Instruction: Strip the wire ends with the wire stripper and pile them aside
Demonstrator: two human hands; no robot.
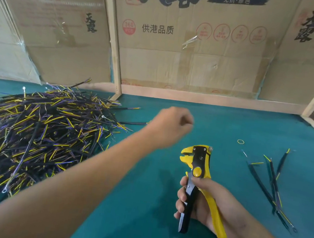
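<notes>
Gripping wire stripper (199,166), right hand (199,199), upright

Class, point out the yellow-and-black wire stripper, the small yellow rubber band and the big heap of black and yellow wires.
Yellow-and-black wire stripper (197,171), head view: round yellow pivot knob.
Small yellow rubber band (240,141), head view: its ring.
Big heap of black and yellow wires (32,136), head view: middle of heap.

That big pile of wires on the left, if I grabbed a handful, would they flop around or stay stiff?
Probably a bit of both. The wires in the big pile look short and lie mostly straight, so each likely holds its shape fairly well. They look thin, so a handful is probably light. They cross each other every which way, and some end in small ring tips, so neighbours may snag and come along.
</notes>
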